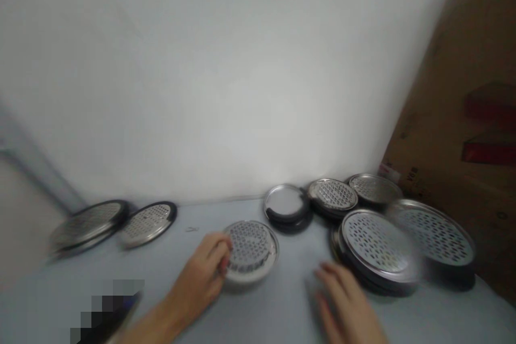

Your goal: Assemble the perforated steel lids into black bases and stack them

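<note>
My left hand is closed with its fingertips at the left edge of a round metal grater. The grater has a perforated face and a shiny rim, and looks slightly raised above the grey-blue tabletop. To its right, my right hand is held over the table, blurred, with fingers apart and nothing in them. Nearest to that hand is a stack topped by a larger perforated grater with a black part beneath it.
More round graters stand at the right: a wide one, a smaller one and a plain metal disc. Two graters lie at the left by the wall. A cardboard box bounds the right side. A dark object lies lower left.
</note>
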`<state>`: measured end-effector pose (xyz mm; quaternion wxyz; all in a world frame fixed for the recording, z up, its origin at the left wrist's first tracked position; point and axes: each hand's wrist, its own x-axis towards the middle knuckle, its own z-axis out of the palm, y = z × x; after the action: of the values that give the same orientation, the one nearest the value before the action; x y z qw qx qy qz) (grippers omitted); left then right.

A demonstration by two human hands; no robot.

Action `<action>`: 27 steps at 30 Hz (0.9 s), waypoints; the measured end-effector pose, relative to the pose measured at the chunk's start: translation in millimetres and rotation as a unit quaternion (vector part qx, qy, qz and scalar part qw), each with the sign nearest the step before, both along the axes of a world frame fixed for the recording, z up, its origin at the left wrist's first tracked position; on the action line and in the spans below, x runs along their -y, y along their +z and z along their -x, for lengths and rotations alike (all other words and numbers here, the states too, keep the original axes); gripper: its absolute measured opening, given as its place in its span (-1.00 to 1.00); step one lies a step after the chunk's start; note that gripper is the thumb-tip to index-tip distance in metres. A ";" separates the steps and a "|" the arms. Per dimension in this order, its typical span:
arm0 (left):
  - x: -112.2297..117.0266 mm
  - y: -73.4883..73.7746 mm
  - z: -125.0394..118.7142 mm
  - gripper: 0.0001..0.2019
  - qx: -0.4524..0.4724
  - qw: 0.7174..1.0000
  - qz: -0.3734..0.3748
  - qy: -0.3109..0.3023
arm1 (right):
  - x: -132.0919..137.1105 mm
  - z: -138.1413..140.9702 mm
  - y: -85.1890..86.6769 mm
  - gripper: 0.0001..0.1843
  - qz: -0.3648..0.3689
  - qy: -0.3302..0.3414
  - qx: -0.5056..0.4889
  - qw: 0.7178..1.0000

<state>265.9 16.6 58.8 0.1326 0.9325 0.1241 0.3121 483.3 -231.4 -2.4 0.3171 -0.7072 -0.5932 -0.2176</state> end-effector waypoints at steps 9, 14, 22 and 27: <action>4.9 -34.9 63.8 -0.70 -0.006 0.987 -0.108 0.116 | -128.6 -16.2 64.5 -0.68 0.171 -0.102 -0.016 0.980; 0.3 -36.2 80.9 -0.69 -0.025 0.982 -0.078 0.172 | -144.5 -33.9 51.0 -0.85 0.177 -0.089 -0.012 0.980; 8.3 -51.2 91.1 -0.56 -0.040 0.984 -0.082 0.155 | -88.6 -19.5 59.6 -0.83 0.085 0.054 0.002 0.995; 28.2 -38.3 81.8 -0.57 -0.009 0.975 -0.119 0.186 | -26.0 15.0 38.4 -0.77 0.092 0.183 0.023 0.979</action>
<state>184.1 -11.5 20.6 -0.0411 0.9048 0.2583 0.3360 468.3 -205.4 36.0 0.2712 -0.6079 -0.7372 -0.1163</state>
